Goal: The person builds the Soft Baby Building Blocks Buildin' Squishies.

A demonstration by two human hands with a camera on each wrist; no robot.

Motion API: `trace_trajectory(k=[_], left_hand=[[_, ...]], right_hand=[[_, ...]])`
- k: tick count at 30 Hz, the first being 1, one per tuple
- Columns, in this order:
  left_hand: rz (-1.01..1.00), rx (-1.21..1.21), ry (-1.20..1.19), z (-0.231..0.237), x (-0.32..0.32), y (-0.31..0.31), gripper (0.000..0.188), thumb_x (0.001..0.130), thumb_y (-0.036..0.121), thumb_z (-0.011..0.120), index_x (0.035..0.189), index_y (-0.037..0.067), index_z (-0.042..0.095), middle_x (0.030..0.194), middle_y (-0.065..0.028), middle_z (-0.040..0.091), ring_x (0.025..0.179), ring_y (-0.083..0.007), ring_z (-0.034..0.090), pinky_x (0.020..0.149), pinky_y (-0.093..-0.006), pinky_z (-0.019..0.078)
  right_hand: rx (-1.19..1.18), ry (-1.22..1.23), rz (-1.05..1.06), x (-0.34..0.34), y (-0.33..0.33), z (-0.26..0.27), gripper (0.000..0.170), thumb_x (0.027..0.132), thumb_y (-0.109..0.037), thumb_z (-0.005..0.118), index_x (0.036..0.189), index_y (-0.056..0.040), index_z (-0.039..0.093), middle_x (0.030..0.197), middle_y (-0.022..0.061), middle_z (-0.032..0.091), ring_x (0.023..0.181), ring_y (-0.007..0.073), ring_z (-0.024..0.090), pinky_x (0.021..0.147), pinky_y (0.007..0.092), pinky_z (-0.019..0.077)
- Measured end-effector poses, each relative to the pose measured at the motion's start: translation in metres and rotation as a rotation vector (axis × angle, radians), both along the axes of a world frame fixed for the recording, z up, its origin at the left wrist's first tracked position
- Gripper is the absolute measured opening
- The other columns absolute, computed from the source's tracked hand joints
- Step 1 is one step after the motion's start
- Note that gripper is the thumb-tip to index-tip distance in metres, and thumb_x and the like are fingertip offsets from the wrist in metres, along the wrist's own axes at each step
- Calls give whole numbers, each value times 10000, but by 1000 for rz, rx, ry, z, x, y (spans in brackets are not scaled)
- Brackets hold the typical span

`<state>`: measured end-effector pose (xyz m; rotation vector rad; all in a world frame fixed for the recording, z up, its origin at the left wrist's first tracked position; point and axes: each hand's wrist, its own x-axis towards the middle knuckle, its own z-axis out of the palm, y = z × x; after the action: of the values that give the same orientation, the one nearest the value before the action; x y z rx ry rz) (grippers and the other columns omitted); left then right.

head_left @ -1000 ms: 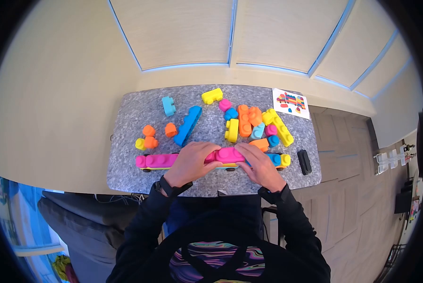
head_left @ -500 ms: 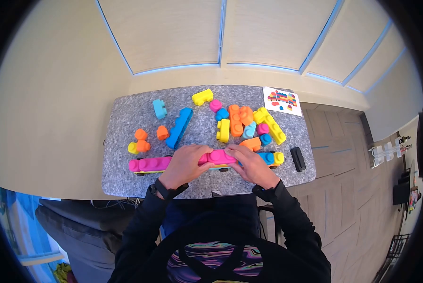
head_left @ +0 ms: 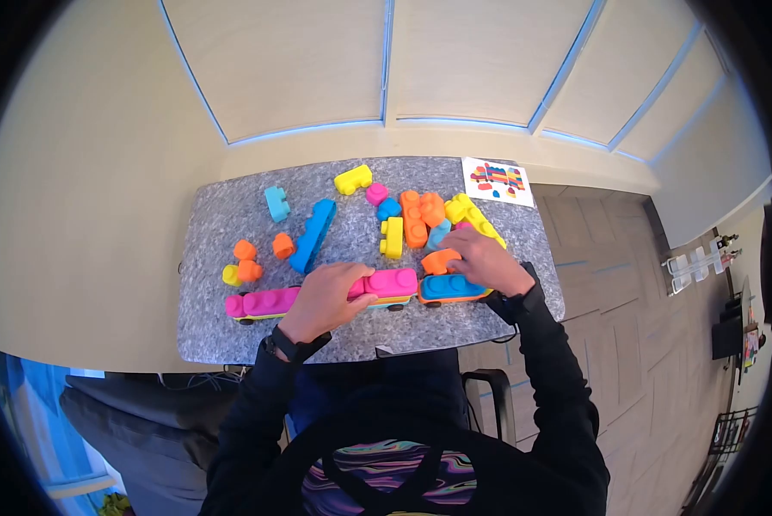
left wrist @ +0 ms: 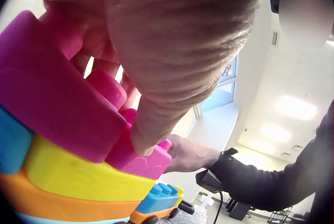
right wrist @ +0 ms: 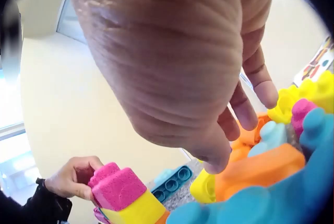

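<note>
My left hand (head_left: 321, 301) grips the top of a long row of stacked toy blocks near the table's front edge, its thumb pressed on the near side of a pink block (head_left: 393, 282). In the left wrist view, yellow and orange layers (left wrist: 78, 174) lie under the pink ones. My right hand (head_left: 492, 262) hovers over loose blocks beyond the row's right end, fingers loosely bent with nothing in them. Below it lie an orange block (head_left: 440, 261) and a light blue block (head_left: 438, 234). A blue block (head_left: 449, 286) tops the separate wheeled section at right.
Farther back lie a long blue block (head_left: 314, 235), a yellow block (head_left: 392, 237), a long orange block (head_left: 412, 220) and a long yellow block (head_left: 476, 217). Small orange blocks (head_left: 248, 269) sit at left. A picture sheet (head_left: 497, 181) lies at the back right corner of the table (head_left: 205, 331).
My right hand has let go of the pink block and moved right and back over the loose blocks. My left hand stays on the row. The whole view has shifted slightly.
</note>
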<state>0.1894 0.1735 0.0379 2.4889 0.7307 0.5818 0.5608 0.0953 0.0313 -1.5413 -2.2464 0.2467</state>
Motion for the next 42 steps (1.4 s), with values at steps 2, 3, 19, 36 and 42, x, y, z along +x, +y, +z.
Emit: trace_trajectory(k=[2,3,19,36,42], left_hand=[[8,-4,2,-1,0,-1,403,975,319,888,1278,85,761,1224,-133,815,1161,-377,765,987,-493,586],[0,25,-36,-3,0,0,397,974,324,881,1258,75,759,1181,-147,813,1118,-388,767,957,-508,590],[18,135,-142,17,13,-9,554,947,356,922,1373,54,738,1302,-149,794,1228,-380,741,1057,-488,571],[-73,263,-76,-3,118,-26,512,866,272,922,1294,48,748,1211,-108,756,1168,-311,733,1024,-467,554],[-127,225,115,-5,125,-11,437,823,277,914,1190,68,800,1101,-88,767,1109,-306,746,973,-464,567]], right_hand=[[-54,-20,31,-5,8,-2,405,910,-112,848,1308,-70,781,1256,128,777,1242,357,724,1065,482,593],[-74,-75,59,-4,13,-11,403,917,-116,845,1313,-77,780,1251,122,777,1246,355,721,1070,483,586],[-77,333,-233,-8,0,20,531,983,-96,844,1497,-62,713,1199,137,798,1057,263,807,913,414,660],[-179,1230,-430,-22,-86,-21,462,1048,21,771,1493,65,654,1278,144,794,1104,186,796,952,351,684],[20,447,-377,-15,-86,-10,408,1013,-152,856,1338,71,754,1238,200,797,1147,356,768,993,446,631]])
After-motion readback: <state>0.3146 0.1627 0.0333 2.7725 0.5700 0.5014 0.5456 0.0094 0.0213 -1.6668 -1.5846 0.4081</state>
